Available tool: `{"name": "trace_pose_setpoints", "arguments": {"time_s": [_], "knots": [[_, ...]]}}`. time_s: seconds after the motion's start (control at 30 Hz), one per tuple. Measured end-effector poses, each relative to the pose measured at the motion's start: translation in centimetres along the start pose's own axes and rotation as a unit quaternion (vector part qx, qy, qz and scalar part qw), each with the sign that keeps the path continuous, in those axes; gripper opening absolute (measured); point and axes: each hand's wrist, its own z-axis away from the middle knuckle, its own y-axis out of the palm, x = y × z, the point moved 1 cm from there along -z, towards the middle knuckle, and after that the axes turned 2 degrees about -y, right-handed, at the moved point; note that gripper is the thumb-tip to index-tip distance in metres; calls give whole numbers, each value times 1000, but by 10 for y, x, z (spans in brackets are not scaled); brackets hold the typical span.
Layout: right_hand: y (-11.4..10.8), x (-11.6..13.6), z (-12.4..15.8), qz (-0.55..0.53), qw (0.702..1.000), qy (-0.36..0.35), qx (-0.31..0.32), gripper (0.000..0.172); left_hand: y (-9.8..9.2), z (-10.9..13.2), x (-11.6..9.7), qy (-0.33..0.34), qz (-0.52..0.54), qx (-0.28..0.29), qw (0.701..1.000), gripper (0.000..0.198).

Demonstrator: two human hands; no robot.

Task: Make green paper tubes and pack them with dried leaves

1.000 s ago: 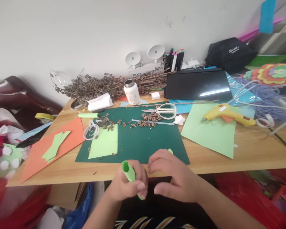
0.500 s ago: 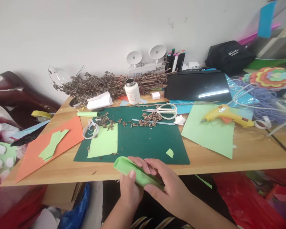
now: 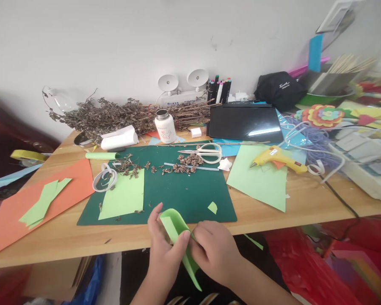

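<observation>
Paper (image 3: 174, 224), green and curled, is held at the near edge of the table (image 3: 130, 237). From here I see the left hand (image 3: 165, 250) gripping it under the thumb, the right hand (image 3: 214, 250) pinching its right side. Thumb pressure could crease it; a loosened grip could let it uncurl or fall.

My craft corner at a wooden bench (image 3: 127, 236)
Green paper (image 3: 174, 228) curls between my fingers (image 3: 154, 224); a cutting mat (image 3: 184, 199) near the front edge, orange paper (image 3: 78, 184) at the left corner, marker pens (image 3: 219, 92) along the back edge, a glue gun (image 3: 277, 158) toward the right.
</observation>
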Motion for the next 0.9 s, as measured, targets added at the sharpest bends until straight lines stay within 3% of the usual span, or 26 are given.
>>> {"name": "trace_pose_setpoints", "arguments": {"time_s": [0.07,0.17,0.27,0.33,0.4,0.47,0.53,0.63,0.7,0.8,0.9], "knots": [[-4,-2,0,-11,1000,-4,-4,29,-2,-1,-6,-28,-19,-23,999,58],[-13,-7,-2,-131,986,65,74,28,-10,-4,-2,-114,18,11,993,36],[-18,-12,-5,-309,914,182,189,27,-17,-3,9,-209,118,70,968,32],[-19,-13,-5,-395,860,225,233,27,-20,-1,14,-227,154,87,958,33],[-21,-14,-1,-409,850,231,237,26,-25,-2,15,-218,117,74,966,33],[-26,-21,11,-360,884,202,222,24,-34,-9,13,-176,-1,24,984,33],[-36,-35,32,-276,927,151,207,22,-45,-23,6,-100,-145,-49,983,33],[-49,-67,74,-86,972,134,172,23,-56,-50,-4,-36,-216,-106,970,39],[-52,-86,101,26,970,210,123,22,-58,-63,-8,-35,-202,-118,972,61],[-48,-101,122,91,942,316,64,25,-56,-70,-12,15,-288,-151,945,86],[-43,-107,123,97,921,351,136,30,-61,-58,-9,98,-344,-147,922,81]]}}
